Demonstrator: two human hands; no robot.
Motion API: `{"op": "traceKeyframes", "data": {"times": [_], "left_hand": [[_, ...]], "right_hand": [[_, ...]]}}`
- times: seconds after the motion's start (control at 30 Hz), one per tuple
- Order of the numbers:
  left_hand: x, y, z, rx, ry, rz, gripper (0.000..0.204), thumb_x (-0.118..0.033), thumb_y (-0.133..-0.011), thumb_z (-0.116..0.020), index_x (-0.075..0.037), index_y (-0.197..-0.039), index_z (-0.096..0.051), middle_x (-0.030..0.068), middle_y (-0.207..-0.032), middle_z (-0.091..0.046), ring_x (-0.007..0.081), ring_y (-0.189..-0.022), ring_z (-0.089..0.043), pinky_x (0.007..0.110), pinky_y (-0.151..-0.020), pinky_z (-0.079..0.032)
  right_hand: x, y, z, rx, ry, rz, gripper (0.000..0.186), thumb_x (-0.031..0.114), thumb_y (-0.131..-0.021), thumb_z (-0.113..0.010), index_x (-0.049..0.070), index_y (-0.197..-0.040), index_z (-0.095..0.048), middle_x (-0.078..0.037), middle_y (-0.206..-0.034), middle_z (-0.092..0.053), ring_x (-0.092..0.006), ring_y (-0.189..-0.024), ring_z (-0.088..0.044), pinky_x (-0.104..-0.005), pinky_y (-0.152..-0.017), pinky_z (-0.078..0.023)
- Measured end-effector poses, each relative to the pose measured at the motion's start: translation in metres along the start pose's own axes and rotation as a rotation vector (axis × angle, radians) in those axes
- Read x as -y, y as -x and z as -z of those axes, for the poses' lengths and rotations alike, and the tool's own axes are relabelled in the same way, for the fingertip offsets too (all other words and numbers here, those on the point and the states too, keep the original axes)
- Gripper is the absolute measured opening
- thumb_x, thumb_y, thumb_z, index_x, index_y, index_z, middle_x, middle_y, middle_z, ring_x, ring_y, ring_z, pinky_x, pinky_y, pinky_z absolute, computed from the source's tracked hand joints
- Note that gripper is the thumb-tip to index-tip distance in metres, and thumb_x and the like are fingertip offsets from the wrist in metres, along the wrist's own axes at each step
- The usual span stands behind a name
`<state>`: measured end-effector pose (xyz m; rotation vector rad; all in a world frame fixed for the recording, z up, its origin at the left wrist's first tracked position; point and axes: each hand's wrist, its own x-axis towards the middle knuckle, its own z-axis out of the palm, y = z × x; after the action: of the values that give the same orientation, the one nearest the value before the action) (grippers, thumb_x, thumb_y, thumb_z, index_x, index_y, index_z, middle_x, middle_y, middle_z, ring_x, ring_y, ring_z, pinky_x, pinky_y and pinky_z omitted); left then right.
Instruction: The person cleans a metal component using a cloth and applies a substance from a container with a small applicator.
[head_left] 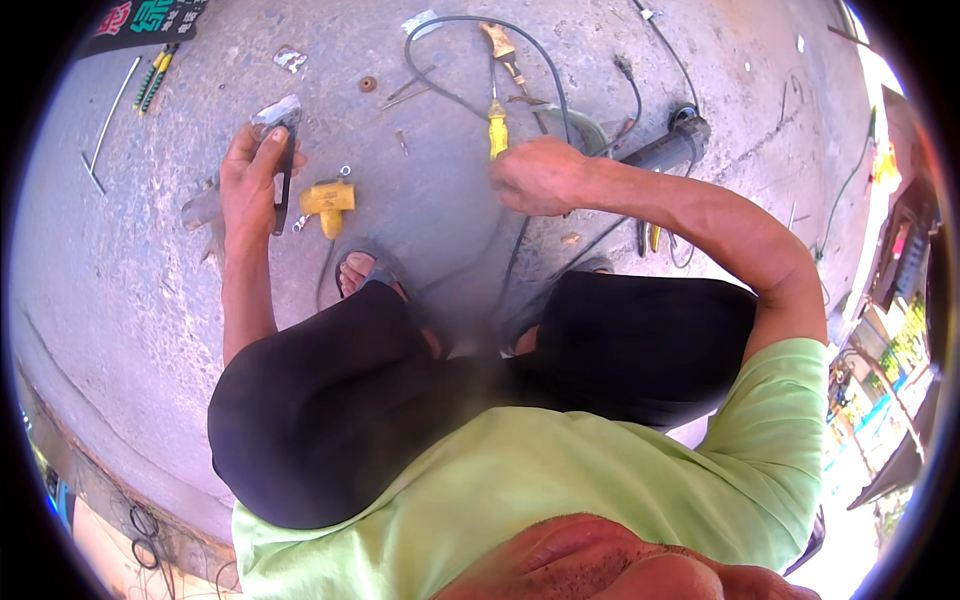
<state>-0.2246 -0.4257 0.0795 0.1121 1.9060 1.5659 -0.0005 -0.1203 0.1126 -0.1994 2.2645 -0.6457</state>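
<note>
My left hand (254, 172), at the left over the concrete floor, grips a dark flat bar (284, 190) with the thumb pressed on its upper part. A pale scrap (277, 112) shows at the bar's upper end. My right hand (540, 176) is closed low over the floor, right of centre; what its fingers hold, if anything, is hidden. Just beyond its fingers is the yellow handle of a screwdriver (497, 128), its shaft pointing away from me. Between my hands lies a yellow T-shaped piece (329, 203) with metal fittings.
A dark power tool (665, 148) lies beyond my right forearm, beside looping black cable (553, 58). A wooden-handled tool (503, 50) lies farther off. At far left are a metal T-rod (115, 128) and green-yellow handles (156, 80). My sandalled foot (358, 270) is near the yellow piece.
</note>
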Motion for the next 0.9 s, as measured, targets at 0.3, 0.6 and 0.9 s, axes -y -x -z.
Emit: {"op": "traceKeyframes", "data": {"times": [0.3, 0.6, 0.9], "left_hand": [[0.003, -0.003, 0.002, -0.003, -0.019, -0.015, 0.020, -0.021, -0.098, -0.064, -0.003, -0.107, -0.064, 0.0065, -0.086, -0.068, 0.0109, -0.072, -0.063, 0.025, -0.067, -0.049], [-0.006, -0.003, -0.016, -0.035, -0.064, 0.028, 0.023, -0.021, -0.098, -0.065, -0.002, -0.110, -0.064, 0.0066, -0.085, -0.068, 0.0115, -0.071, -0.063, 0.025, -0.067, -0.050], [0.002, -0.004, -0.020, -0.026, -0.137, 0.012, 0.024, -0.026, -0.095, -0.067, -0.003, -0.096, -0.061, 0.0074, -0.085, -0.066, 0.0146, -0.074, -0.065, 0.029, -0.069, -0.052]], "right_hand": [[-0.088, 0.023, 0.074, -0.575, -0.175, -0.194, 0.022, 0.023, -0.095, -0.063, 0.006, -0.104, -0.073, -0.011, -0.096, -0.076, -0.0211, -0.088, -0.073, -0.0357, -0.082, -0.057], [-0.153, 0.045, 0.041, -0.438, -0.061, -0.452, 0.024, 0.023, -0.084, -0.068, 0.006, -0.099, -0.073, -0.013, -0.094, -0.075, -0.0278, -0.086, -0.072, -0.0362, -0.079, -0.056], [-0.231, 0.102, 0.031, -0.347, 0.195, -0.666, 0.031, 0.030, -0.084, -0.056, 0.004, -0.095, -0.070, -0.021, -0.101, -0.071, -0.0400, -0.095, -0.068, -0.0496, -0.083, -0.053]]}}
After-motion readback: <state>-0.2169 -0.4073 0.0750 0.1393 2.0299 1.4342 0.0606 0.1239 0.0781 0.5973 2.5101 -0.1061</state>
